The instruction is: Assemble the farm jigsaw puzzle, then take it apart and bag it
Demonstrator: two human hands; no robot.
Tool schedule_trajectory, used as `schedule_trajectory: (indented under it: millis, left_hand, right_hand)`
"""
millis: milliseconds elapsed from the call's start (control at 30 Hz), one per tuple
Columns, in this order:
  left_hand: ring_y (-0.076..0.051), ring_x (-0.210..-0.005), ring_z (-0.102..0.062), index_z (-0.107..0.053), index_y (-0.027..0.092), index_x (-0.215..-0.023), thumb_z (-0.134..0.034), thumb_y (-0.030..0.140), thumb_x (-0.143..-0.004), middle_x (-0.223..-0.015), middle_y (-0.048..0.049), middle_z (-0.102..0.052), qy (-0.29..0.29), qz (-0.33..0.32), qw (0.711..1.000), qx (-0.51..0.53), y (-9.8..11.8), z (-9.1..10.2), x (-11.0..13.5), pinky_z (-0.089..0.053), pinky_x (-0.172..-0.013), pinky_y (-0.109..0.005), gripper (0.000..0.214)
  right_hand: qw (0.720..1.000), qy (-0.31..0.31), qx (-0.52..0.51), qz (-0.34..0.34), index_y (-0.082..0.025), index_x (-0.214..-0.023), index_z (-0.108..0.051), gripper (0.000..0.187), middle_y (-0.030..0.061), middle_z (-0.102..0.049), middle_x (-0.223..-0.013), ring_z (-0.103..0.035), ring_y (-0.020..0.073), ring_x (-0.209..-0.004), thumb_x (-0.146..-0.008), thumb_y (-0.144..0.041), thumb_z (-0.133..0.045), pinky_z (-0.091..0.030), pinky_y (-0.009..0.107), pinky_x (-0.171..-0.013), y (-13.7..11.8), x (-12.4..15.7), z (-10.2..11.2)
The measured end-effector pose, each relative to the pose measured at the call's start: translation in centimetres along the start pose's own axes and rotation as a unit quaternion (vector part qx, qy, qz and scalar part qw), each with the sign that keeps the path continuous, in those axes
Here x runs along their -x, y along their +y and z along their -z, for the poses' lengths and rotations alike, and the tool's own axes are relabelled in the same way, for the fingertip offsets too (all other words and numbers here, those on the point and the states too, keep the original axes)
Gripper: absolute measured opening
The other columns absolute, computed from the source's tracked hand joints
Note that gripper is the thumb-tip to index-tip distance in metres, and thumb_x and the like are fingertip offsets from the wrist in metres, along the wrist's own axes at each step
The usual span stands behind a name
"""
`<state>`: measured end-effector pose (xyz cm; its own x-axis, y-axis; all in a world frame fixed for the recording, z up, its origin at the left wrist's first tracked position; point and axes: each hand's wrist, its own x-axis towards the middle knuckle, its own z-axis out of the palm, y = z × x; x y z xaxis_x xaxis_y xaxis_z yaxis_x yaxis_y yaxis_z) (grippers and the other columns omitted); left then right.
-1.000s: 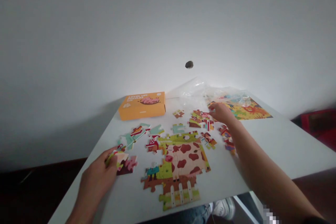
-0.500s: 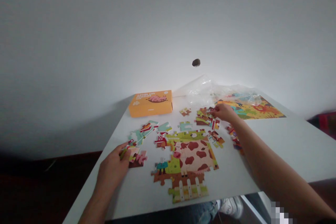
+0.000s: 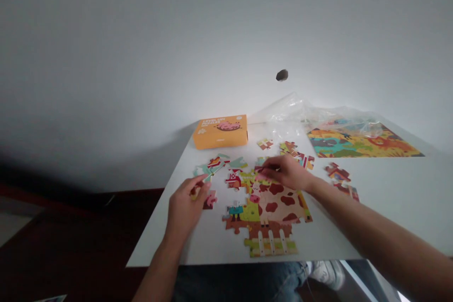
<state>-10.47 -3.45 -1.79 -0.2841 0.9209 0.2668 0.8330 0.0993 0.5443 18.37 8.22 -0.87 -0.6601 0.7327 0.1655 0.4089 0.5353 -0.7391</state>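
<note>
My right hand (image 3: 286, 171) is closed in a pinch on a small puzzle piece (image 3: 261, 170), over the top edge of the partly joined cow puzzle (image 3: 279, 200). My fingers hide part of that piece. At the left, my left hand (image 3: 187, 203) has thumb and index finger closed at a puzzle piece in a loose pile; its edges are partly hidden. Teal and red pieces (image 3: 217, 163) lie just beyond those fingertips, and a pink pig piece (image 3: 210, 199) is beside the thumb. A red barn piece (image 3: 233, 178) touches the cow puzzle's upper left.
An orange puzzle box (image 3: 221, 134) stands at the back left of the white table (image 3: 382, 217). Clear plastic wrap (image 3: 286, 111) lies behind, partly over a colourful animal picture sheet (image 3: 371, 144). Loose pieces (image 3: 339, 177) lie to the right, beyond my forearm.
My right hand has come from the pile at the upper right to the cow puzzle's top edge, carrying a piece. My left hand has shifted slightly up its pile. The view has turned left.
</note>
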Motion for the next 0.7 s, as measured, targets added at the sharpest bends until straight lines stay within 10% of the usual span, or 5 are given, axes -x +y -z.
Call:
schedule_trajectory:
  millis: [233, 367, 500, 700]
  left_hand:
    - [-0.019, -0.099, -0.063, -0.065, 0.024, -0.116, -0.051, 0.033, -0.089, -0.109, -0.0039, -0.069, -0.148, -0.146, 0.974, 0.086, 4.2, -1.8, 1.3, -0.048, -0.09, -0.031, 0.032]
    - [-0.02, -0.105, -0.062, -0.068, 0.021, -0.109, -0.045, 0.028, -0.088, -0.113, -0.0052, -0.069, -0.098, -0.095, 0.989, 0.059, 1.9, -1.7, 0.2, -0.047, -0.094, -0.032, 0.032]
    - [-0.024, -0.103, -0.063, -0.068, 0.019, -0.109, -0.045, 0.025, -0.083, -0.114, -0.0066, -0.069, -0.027, 0.052, 0.998, -0.019, -2.0, -0.6, -0.8, -0.047, -0.093, -0.036, 0.036]
    - [-0.024, -0.097, -0.065, -0.066, 0.019, -0.116, -0.043, 0.026, -0.084, -0.109, -0.0076, -0.07, -0.04, 0.125, 0.988, -0.077, -4.2, 0.3, -1.3, -0.049, -0.085, -0.033, 0.04]
  right_hand:
    - [0.996, -0.083, -0.033, 0.025, -0.02, -0.092, -0.071, 0.03, 0.0004, -0.068, -0.074, -0.055, 0.0116, -0.061, -0.09, -0.043, -0.052, -0.039, 0.022, -0.057, -2.6, 0.4, -5.5]
    - [0.99, -0.007, 0.143, -0.014, -0.02, -0.09, -0.069, 0.028, 0.0056, -0.069, -0.082, -0.061, 0.0167, -0.074, -0.091, -0.041, -0.052, -0.042, 0.026, -0.07, -1.2, -0.1, -3.2]
    - [0.92, 0.13, 0.321, -0.182, -0.017, -0.108, -0.061, 0.043, 0.0164, -0.065, -0.104, -0.059, 0.029, -0.097, -0.077, -0.046, -0.068, -0.042, 0.035, -0.08, 1.9, -0.3, 1.1]
    - [0.905, 0.1, 0.303, -0.283, -0.014, -0.11, -0.057, 0.058, 0.0143, -0.066, -0.096, -0.062, 0.0294, -0.091, -0.067, -0.048, -0.075, -0.043, 0.032, -0.07, 5.6, 0.0, 4.2]
